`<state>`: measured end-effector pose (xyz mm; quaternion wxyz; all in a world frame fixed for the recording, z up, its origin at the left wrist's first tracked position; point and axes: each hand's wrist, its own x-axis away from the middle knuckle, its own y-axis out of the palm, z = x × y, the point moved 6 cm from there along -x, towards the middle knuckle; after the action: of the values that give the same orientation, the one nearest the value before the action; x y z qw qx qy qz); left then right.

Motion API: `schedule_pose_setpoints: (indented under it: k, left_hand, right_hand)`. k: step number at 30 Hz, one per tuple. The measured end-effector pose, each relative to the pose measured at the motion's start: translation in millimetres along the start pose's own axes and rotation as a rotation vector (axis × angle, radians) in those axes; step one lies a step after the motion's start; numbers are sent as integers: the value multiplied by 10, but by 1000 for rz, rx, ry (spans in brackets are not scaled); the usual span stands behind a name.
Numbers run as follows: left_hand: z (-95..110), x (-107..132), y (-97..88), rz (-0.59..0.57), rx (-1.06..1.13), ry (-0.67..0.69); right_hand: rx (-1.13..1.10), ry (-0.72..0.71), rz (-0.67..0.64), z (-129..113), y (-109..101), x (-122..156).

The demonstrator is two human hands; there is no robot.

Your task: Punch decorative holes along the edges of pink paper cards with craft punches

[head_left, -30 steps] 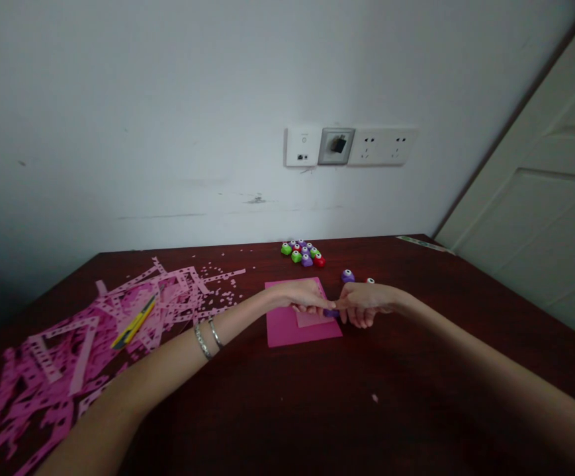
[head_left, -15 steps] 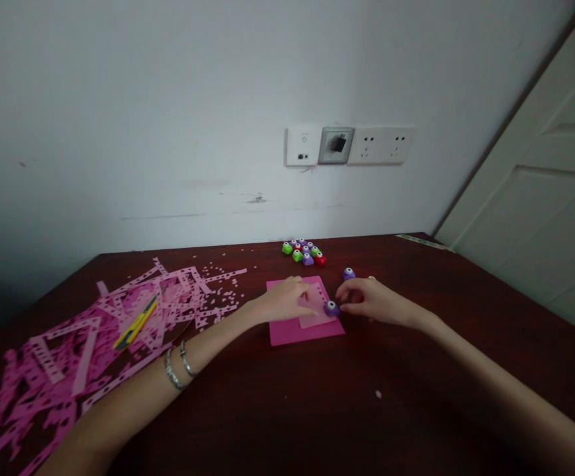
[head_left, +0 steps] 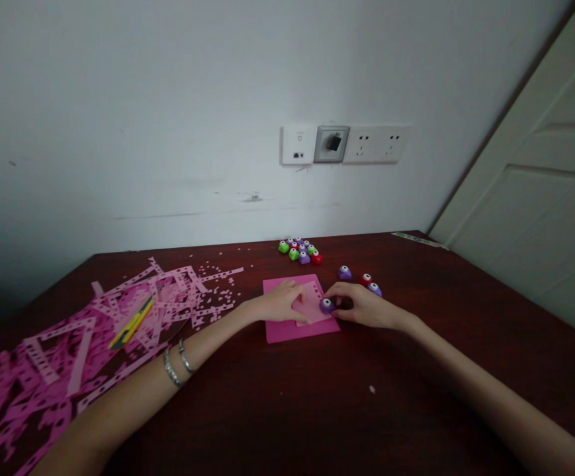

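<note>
A small purple paper punch (head_left: 326, 305) with a white and dark round top sits at the right edge of a light pink sheet of paper (head_left: 309, 305). The thumb and fingers of my right hand (head_left: 366, 305) are closed around the punch's right side. A row of small punched holes runs along the upper right edge of the sheet. My left hand (head_left: 280, 303) holds the sheet down on its left side, thumb and curled fingers against it. Under the sheet lies a larger, darker pink piece of paper (head_left: 277, 332), flat on the table.
Behind my right hand stand a purple punch (head_left: 345, 272), a red punch (head_left: 365, 279) and another purple one (head_left: 375, 289). Several punches (head_left: 304, 256) cluster near the wall. Pink paper scraps (head_left: 83, 357) with a yellow utility knife (head_left: 132, 322) cover the left.
My right hand has moved slightly left and closed on the purple punch. The red punch behind it has come into clearer view. My left hand stays on the sheet.
</note>
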<state>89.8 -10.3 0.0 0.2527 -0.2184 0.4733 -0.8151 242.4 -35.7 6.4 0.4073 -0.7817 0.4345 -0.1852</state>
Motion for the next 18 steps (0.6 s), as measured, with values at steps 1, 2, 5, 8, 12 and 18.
schedule_pose_setpoints:
  k: [1,2,5,8,12,18]
  left_hand:
    - [-3,-2,1,0,5,5]
    - [-6,-5,3,0,7,9]
    - [-21,-20,15,-6,2,21]
    - [-43,-36,27,-7,0,28]
    - [-66,-46,36,-13,8,18]
    - [-77,-43,40,-4,24,3]
  right_hand:
    - [0,-5,0,1,5,-2]
    - [-1,-10,3,3,9,-4]
    - [3,-26,13,13,13,-6]
    - [4,-30,19,17,4,-3]
    - [-4,0,-1,14,-45,18]
    - [83,132,-3,130,-219,73]
